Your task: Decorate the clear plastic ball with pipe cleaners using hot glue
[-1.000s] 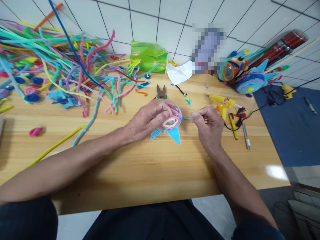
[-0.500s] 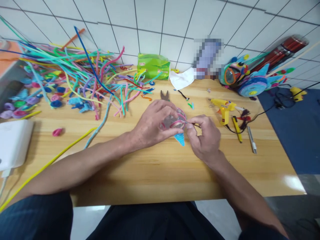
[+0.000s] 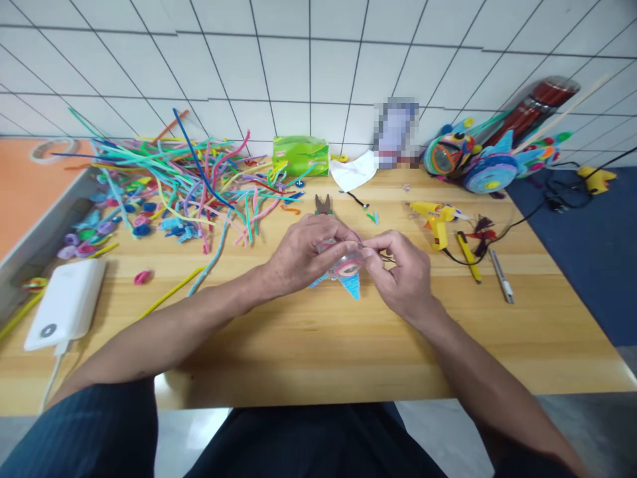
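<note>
My left hand (image 3: 303,255) is closed around a clear plastic craft piece (image 3: 347,267) trimmed with pink rings. Blue pointed fins (image 3: 351,288) of fuzzy stem stick out below it, over the table. At the piece's right side, the fingertips of my right hand (image 3: 405,269) pinch a thin dark strand (image 3: 387,257), whose loose end shows past the fingers. The two hands meet there, and the fingers cover much of the piece. Just beyond my left hand lie pliers (image 3: 323,203), jaws pointing away.
A heap of pipe cleaners (image 3: 199,179) spreads at back left, with a white power bank (image 3: 67,302) in front. To the right lie a yellow glue gun (image 3: 438,222), a yellow cutter (image 3: 469,257) and a silver pen-like tool (image 3: 501,276). Colourful fish crafts (image 3: 490,176) stand behind, beside a red flask (image 3: 535,109).
The craft piece has turned in my left hand, so a pink ring faces me and a second blue fin shows. My right fingers have moved closer to the left ones. The view has shifted.
</note>
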Demonstrator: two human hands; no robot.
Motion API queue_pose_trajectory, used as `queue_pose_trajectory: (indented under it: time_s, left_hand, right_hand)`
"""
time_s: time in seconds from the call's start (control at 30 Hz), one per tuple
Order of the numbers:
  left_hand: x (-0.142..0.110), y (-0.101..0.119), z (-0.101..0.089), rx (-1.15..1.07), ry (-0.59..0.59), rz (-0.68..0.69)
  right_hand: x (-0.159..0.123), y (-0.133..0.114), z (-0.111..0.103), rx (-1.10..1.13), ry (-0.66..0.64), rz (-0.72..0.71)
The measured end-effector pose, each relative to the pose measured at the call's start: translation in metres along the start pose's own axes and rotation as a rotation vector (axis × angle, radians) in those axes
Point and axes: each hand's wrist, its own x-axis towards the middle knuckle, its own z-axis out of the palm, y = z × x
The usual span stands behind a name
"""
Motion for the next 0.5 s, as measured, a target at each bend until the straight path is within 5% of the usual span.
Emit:
queue_pose_trajectory:
  time_s: [0.33, 0.5]
  left_hand:
    - [0.016, -0.008, -0.012, -0.183, 0.097, -0.323]
    - [0.014, -0.008, -0.028, -0.148, 0.093, -0.339]
  right_hand:
    - [0.006, 0.011, -0.002, 0.263, 0.049, 0.297]
    - [0.011, 0.038, -0.007, 0.117, 0.073, 0.359]
